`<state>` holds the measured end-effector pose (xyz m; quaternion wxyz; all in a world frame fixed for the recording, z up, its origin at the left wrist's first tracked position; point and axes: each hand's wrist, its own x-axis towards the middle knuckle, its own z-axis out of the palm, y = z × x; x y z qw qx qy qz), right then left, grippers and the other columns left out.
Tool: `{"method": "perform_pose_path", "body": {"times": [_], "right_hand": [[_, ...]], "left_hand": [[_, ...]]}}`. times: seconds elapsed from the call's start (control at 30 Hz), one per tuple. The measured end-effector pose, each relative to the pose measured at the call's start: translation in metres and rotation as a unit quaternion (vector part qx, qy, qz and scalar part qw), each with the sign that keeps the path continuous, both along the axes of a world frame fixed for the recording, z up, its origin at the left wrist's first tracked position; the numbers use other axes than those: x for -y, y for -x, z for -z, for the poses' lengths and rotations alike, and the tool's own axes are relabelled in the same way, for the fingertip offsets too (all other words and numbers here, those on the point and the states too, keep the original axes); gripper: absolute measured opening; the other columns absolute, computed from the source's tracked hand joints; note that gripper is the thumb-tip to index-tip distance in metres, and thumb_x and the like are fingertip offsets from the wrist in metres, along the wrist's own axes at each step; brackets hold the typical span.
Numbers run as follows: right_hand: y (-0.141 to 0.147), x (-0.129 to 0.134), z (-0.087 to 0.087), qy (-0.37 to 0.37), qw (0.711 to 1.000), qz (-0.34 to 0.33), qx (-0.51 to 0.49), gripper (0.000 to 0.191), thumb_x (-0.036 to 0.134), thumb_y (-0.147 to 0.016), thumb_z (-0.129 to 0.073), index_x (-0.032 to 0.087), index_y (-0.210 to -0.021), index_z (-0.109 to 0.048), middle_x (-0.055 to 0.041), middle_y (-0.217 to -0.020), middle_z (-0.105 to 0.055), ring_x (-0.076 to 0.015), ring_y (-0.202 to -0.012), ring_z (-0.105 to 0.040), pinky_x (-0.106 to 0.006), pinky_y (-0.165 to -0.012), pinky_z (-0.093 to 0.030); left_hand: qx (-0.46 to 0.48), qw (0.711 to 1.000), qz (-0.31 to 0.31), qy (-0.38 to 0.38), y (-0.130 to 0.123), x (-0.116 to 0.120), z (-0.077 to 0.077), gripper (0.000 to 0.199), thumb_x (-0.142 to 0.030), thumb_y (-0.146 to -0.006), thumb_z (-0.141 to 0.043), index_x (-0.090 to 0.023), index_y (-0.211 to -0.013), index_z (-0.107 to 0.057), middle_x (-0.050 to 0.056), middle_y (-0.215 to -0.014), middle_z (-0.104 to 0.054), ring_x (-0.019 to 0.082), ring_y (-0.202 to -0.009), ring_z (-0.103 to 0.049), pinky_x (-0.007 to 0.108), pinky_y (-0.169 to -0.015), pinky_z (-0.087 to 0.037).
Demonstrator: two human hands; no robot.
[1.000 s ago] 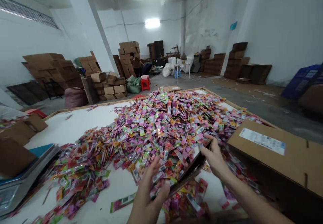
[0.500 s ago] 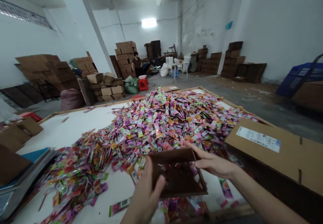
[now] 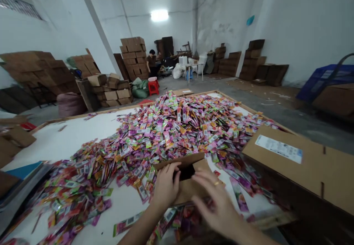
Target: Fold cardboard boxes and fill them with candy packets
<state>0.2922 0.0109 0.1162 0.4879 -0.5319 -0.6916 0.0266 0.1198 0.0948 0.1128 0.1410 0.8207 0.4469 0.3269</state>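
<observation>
A small cardboard box (image 3: pixel 190 191) stands before me at the near edge of the pile, its flaps partly folded in over a dark opening. My left hand (image 3: pixel 166 186) grips the box's left side, fingers bent over the flap edge. My right hand (image 3: pixel 218 202), with a ring on one finger, is at the box's right side; its fingers are spread and slightly blurred against the flap. Around and behind the box lies a big heap of small colourful packets (image 3: pixel 166 134), pink, purple, green and orange. More packets lie below the box. What is inside it is too dark to see.
A larger cardboard box (image 3: pixel 298 164) with a white label lies at the right. A scale (image 3: pixel 24 186) with a blue top is at the left. A wooden rim (image 3: pixel 243 107) edges the white table. Farther back are stacked cartons (image 3: pixel 134 57), a red stool (image 3: pixel 153 86) and a person (image 3: pixel 152 64).
The small box's flaps have been folded inward over its opening. My right hand has moved from its far right edge to its near right side. The view has shifted slightly.
</observation>
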Motion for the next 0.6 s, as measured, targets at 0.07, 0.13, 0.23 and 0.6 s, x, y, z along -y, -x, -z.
{"method": "perform_pose_path", "body": {"times": [0.07, 0.13, 0.23, 0.6], "right_hand": [[0.024, 0.01, 0.014, -0.04, 0.985, 0.02, 0.164, 0.049, 0.039, -0.084, -0.06, 0.015, -0.127, -0.055, -0.0124, -0.124, -0.062, -0.0269, -0.114, -0.056, -0.038, -0.093, -0.046], [0.038, 0.01, 0.033, -0.073, 0.967, 0.086, 0.228, 0.045, 0.039, -0.083, -0.063, 0.012, -0.119, -0.06, -0.0125, -0.113, -0.067, -0.0261, -0.104, -0.06, -0.037, -0.087, -0.046], [0.041, 0.005, 0.057, -0.094, 0.958, 0.135, 0.233, 0.025, 0.038, -0.087, -0.06, 0.017, -0.098, -0.068, -0.0076, -0.087, -0.072, -0.0209, -0.08, -0.064, -0.033, -0.073, -0.044], [0.015, 0.008, 0.045, -0.217, 0.963, 0.033, 0.154, 0.015, 0.026, -0.092, -0.054, 0.018, -0.101, -0.063, -0.0037, -0.082, -0.073, -0.0169, -0.08, -0.066, -0.031, -0.073, -0.046]], "left_hand": [[0.016, 0.994, -0.03, -0.107, 0.003, 0.009, 0.007, 0.024, -0.013, -0.086, -0.047, -0.019, -0.105, -0.059, 0.004, -0.087, -0.067, 0.019, -0.082, -0.06, 0.033, -0.076, -0.046], [0.017, 0.974, -0.052, -0.22, 0.004, 0.015, -0.001, 0.022, -0.014, -0.085, -0.052, -0.02, -0.105, -0.059, 0.005, -0.089, -0.066, 0.02, -0.086, -0.056, 0.034, -0.08, -0.043], [-0.008, 0.967, -0.043, -0.252, -0.004, 0.0, -0.041, 0.014, -0.024, -0.087, -0.052, -0.023, -0.097, -0.063, 0.006, -0.09, -0.066, 0.023, -0.093, -0.053, 0.038, -0.087, -0.037], [-0.262, 0.959, 0.08, 0.076, -0.063, -0.017, -0.034, 0.053, -0.058, -0.088, -0.036, -0.013, -0.104, -0.06, 0.017, -0.096, -0.069, 0.032, -0.085, -0.065, 0.04, -0.07, -0.047]]}}
